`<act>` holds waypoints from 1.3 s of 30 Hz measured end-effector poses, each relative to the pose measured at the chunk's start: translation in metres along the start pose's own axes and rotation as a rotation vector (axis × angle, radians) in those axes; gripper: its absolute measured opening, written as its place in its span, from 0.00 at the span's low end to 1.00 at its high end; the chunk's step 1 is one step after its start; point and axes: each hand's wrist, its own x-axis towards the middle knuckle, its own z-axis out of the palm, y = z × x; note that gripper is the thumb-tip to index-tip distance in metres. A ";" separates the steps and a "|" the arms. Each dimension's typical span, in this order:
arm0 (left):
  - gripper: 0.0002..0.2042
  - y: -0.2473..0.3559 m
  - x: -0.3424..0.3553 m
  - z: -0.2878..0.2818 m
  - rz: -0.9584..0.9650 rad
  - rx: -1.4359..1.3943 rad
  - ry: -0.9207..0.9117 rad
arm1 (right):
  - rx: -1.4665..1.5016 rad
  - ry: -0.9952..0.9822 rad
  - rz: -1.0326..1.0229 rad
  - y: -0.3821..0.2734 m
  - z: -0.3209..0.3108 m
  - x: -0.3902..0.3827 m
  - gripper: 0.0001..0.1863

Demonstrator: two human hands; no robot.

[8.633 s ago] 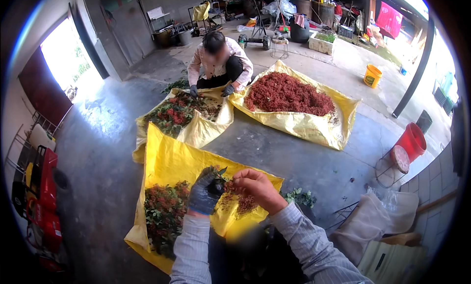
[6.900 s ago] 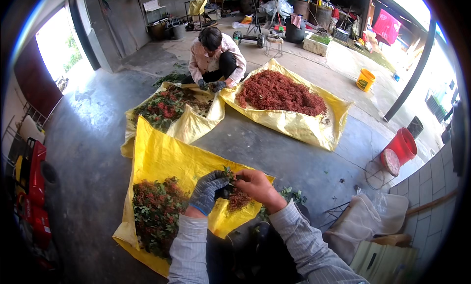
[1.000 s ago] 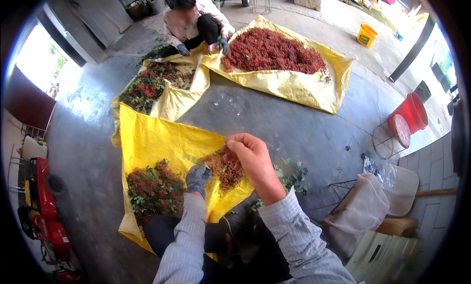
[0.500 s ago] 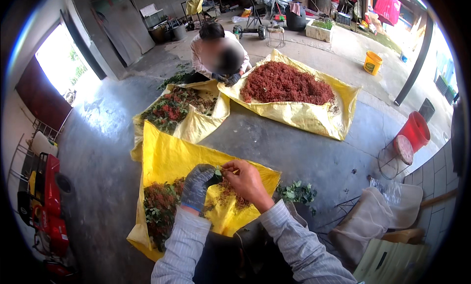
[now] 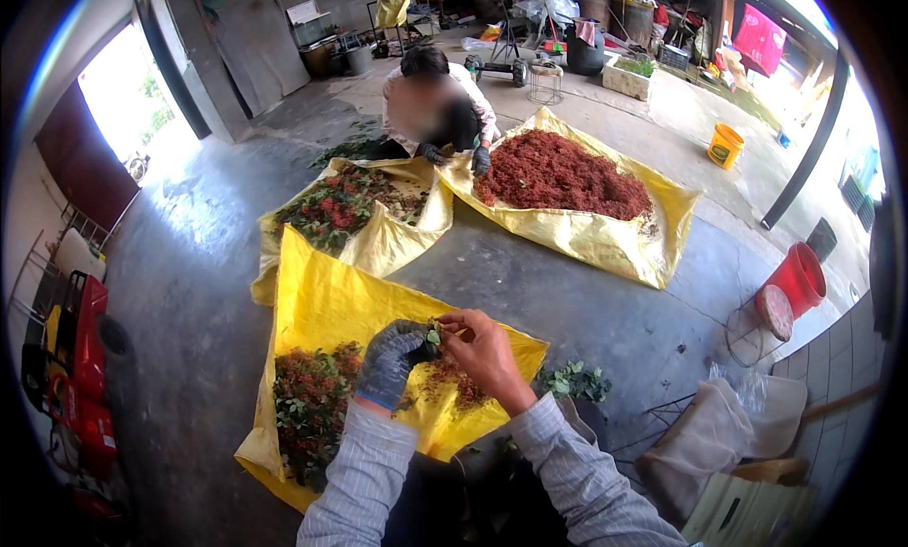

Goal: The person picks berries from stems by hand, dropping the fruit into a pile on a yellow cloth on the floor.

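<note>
My left hand (image 5: 391, 365), in a dark grey glove, is closed around a small green leafy sprig (image 5: 434, 337). The bare fingers of my right hand (image 5: 482, 356) pinch at the top of the same sprig, close to the gloved fingertips. Both hands are held over a yellow woven sheet (image 5: 331, 292) spread on the floor in front of me. On its left part lies a heap of red-berried, leafy sprigs (image 5: 307, 415). Loose reddish berry clusters (image 5: 459, 388) lie on its right part, partly hidden under my hands.
Opposite me a person (image 5: 440, 112) in dark gloves crouches by a pale yellow sheet of berry branches (image 5: 345, 202) and a sheet heaped with red berries (image 5: 567, 173). Green leaves (image 5: 577, 382) lie at my right. Red bucket (image 5: 802, 277), stool (image 5: 774, 312) and red machine (image 5: 90, 377) stand aside.
My right fingers have shifted slightly along the sprig, still beside my left hand. The other person's hands have moved apart, one now at the red berry heap. The view has tilted a little.
</note>
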 end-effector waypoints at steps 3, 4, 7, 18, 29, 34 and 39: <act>0.07 0.009 -0.003 0.005 0.001 -0.093 -0.030 | -0.026 -0.028 -0.065 0.003 0.000 0.001 0.12; 0.07 0.010 -0.004 0.002 -0.006 -0.084 -0.029 | -0.043 -0.035 -0.077 0.002 0.002 0.001 0.12; 0.07 0.012 -0.004 -0.006 -0.016 -0.046 -0.025 | -0.101 -0.046 -0.120 0.000 0.006 0.000 0.11; 0.06 0.022 -0.017 0.029 0.226 0.406 0.087 | -0.547 0.036 -0.303 -0.001 0.011 -0.005 0.07; 0.06 0.017 -0.012 0.007 -0.001 0.297 -0.111 | -0.693 -0.112 -0.399 0.015 0.012 -0.009 0.11; 0.07 0.008 -0.021 0.029 0.008 -0.243 -0.151 | -0.567 -0.054 -0.287 0.023 0.009 -0.011 0.09; 0.08 -0.009 -0.004 -0.004 0.055 -0.151 0.123 | -0.498 0.012 -0.154 0.028 0.008 -0.002 0.10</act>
